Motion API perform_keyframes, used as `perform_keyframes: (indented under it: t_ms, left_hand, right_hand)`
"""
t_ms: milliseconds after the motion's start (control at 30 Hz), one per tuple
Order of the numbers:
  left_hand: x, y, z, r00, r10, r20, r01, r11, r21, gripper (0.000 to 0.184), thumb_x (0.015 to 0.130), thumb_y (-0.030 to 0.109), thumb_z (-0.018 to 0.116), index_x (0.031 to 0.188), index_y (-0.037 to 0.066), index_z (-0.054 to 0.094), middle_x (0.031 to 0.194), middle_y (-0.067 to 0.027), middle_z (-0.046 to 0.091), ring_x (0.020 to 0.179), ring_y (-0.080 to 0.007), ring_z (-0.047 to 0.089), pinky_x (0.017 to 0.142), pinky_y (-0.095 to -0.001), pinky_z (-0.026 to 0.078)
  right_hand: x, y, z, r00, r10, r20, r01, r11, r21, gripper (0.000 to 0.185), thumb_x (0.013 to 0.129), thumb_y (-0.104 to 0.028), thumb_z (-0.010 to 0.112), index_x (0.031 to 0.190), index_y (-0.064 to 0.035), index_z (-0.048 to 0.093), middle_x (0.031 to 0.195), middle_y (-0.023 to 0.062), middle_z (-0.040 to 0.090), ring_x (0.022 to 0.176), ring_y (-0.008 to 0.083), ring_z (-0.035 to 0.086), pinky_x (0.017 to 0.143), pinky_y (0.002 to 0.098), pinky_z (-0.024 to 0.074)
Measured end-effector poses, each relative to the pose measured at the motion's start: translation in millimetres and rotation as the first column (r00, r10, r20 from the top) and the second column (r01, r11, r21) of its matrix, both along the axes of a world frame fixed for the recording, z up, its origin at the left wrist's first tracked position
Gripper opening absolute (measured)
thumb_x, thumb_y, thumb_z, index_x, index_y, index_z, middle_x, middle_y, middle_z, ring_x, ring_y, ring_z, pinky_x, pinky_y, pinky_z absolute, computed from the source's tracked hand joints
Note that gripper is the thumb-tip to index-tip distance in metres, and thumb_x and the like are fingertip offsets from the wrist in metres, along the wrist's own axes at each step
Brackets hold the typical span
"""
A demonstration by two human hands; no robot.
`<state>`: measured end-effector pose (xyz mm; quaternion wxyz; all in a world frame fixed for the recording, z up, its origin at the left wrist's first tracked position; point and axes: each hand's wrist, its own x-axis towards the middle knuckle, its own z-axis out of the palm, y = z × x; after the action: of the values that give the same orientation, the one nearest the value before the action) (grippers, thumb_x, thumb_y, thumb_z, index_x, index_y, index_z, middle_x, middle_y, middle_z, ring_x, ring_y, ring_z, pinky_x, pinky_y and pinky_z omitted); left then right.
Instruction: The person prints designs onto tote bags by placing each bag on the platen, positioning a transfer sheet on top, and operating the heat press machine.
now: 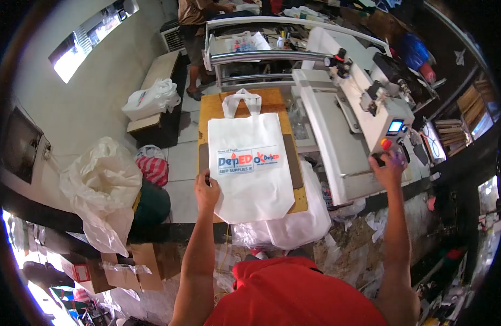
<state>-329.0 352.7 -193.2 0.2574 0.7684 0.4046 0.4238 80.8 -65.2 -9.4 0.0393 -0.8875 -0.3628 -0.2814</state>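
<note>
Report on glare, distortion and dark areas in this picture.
Head view: strong fisheye curving, with black corners; the upper-left window has blown-out white patches; the machine's screen glows bright; the white bag is evenly lit, its large lettering legible, its finest lines too small to read.

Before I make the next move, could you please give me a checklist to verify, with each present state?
1. Bag lying flat over the yellowish board: ok.
2. Print facing up: ok.
3. Handle laid out beyond the bag's top edge: ok.
4. Left hand clear of the bag: not ok, at its left edge.
5. Machine screen lit: ok.
6. Right hand pressing something near the red button: cannot tell.
</note>
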Motion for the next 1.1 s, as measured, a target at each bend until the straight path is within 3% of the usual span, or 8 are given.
perform_keyframes:
  t_ms: [133, 467, 733, 833, 900, 967, 1033, 1100]
  left_hand:
    - [-1.5, -3.1, 8.0, 1.0, 0.018, -0.019, -0.019, 0.999, -0.039, 0.028, 0.085, 0.001, 0.057, 0.111, 0.001, 0.067, 0.098, -0.0169, 0.067, 0.089, -0.0329, 0.066, 0.081, -0.0422, 0.054]
    - [-18.3, 15.9, -9.2, 0.996, 0.035, 0.086, -0.012, 0.965, -0.26, 0.025, 0.092, 0.009, 0.058, 0.114, 0.001, 0.067, 0.105, -0.016, 0.07, 0.093, -0.0278, 0.069, 0.081, -0.0385, 0.055]
    - [-125.3, -15.2, -29.8, 0.923, 0.375, 0.09, -0.345, 0.906, -0.245, 0.026, 0.096, 0.007, 0.053, 0.116, 0.0, 0.067, 0.112, -0.0151, 0.07, 0.103, -0.0256, 0.067, 0.09, -0.0366, 0.052]
    - [-180.9, -48.4, -72.7, 0.888, 0.459, 0.026, -0.429, 0.846, -0.317, 0.023, 0.094, 0.008, 0.056, 0.114, 0.002, 0.068, 0.108, -0.0143, 0.069, 0.097, -0.0286, 0.067, 0.086, -0.0375, 0.053]
    - [-214.0, -85.8, -89.9, 0.846, 0.487, -0.22, -0.533, 0.788, -0.307, 0.023, 0.093, 0.006, 0.056, 0.113, 0.002, 0.068, 0.108, -0.0151, 0.07, 0.098, -0.0282, 0.067, 0.088, -0.0372, 0.052]
    - [-246.3, -131.2, -111.0, 0.864, 0.486, -0.13, -0.489, 0.751, -0.444, 0.02, 0.092, 0.007, 0.057, 0.107, 0.002, 0.07, 0.105, -0.0169, 0.071, 0.098, -0.0299, 0.068, 0.089, -0.0387, 0.052]
    - [-279.0, -183.6, -154.5, 0.773, 0.538, -0.336, -0.632, 0.699, -0.335, 0.02, 0.092, 0.011, 0.057, 0.1, 0.001, 0.072, 0.101, -0.0185, 0.073, 0.094, -0.0331, 0.069, 0.088, -0.0404, 0.053]
    - [-342.0, -234.5, -233.5, 0.837, 0.465, -0.288, -0.535, 0.587, -0.607, 0.026, 0.092, 0.021, 0.059, 0.098, 0.001, 0.074, 0.099, -0.0192, 0.074, 0.092, -0.0372, 0.069, 0.084, -0.0432, 0.053]
  right_hand:
    - [-50.0, 40.3, 2.2, 0.915, 0.361, -0.182, -0.291, 0.9, 0.325, 0.039, 0.088, -0.041, 0.074, 0.076, -0.0063, 0.061, 0.079, 0.0118, 0.062, 0.084, 0.037, 0.06, 0.084, 0.0486, 0.0428]
    - [-145.8, 121.9, 5.9, 0.692, 0.67, -0.27, -0.62, 0.742, 0.254, 0.021, 0.092, -0.026, 0.07, 0.089, -0.0049, 0.066, 0.085, 0.0113, 0.066, 0.084, 0.0342, 0.063, 0.079, 0.0457, 0.0443]
    - [-197.9, 173.1, 2.2, 0.537, 0.807, -0.245, -0.757, 0.59, 0.282, 0.02, 0.093, -0.017, 0.068, 0.108, -0.0042, 0.066, 0.097, 0.0115, 0.071, 0.093, 0.0323, 0.066, 0.085, 0.0451, 0.0481]
    - [-207.4, 181.2, 6.2, 0.482, 0.836, -0.262, -0.78, 0.546, 0.307, 0.021, 0.091, -0.011, 0.067, 0.111, -0.0029, 0.066, 0.1, 0.0129, 0.07, 0.095, 0.0334, 0.065, 0.086, 0.0457, 0.0486]
    - [-210.1, 184.3, 9.7, 0.461, 0.834, -0.303, -0.798, 0.539, 0.27, 0.025, 0.09, -0.009, 0.066, 0.114, -0.0027, 0.065, 0.106, 0.0143, 0.069, 0.101, 0.033, 0.064, 0.085, 0.0457, 0.0488]
    - [-209.0, 183.2, 9.2, 0.439, 0.836, -0.33, -0.797, 0.532, 0.285, 0.032, 0.087, -0.008, 0.065, 0.118, -0.002, 0.064, 0.106, 0.0163, 0.068, 0.102, 0.0334, 0.064, 0.09, 0.046, 0.0492]
    - [-203.1, 173.6, 18.5, 0.411, 0.864, -0.291, -0.816, 0.491, 0.304, 0.034, 0.087, -0.007, 0.065, 0.12, -0.0001, 0.064, 0.108, 0.0167, 0.068, 0.104, 0.035, 0.064, 0.095, 0.0466, 0.05]
    - [-182.8, 147.9, 23.5, 0.39, 0.873, -0.292, -0.783, 0.482, 0.393, 0.032, 0.088, -0.004, 0.064, 0.12, -0.0023, 0.065, 0.112, 0.0159, 0.069, 0.108, 0.0351, 0.065, 0.095, 0.0426, 0.0517]
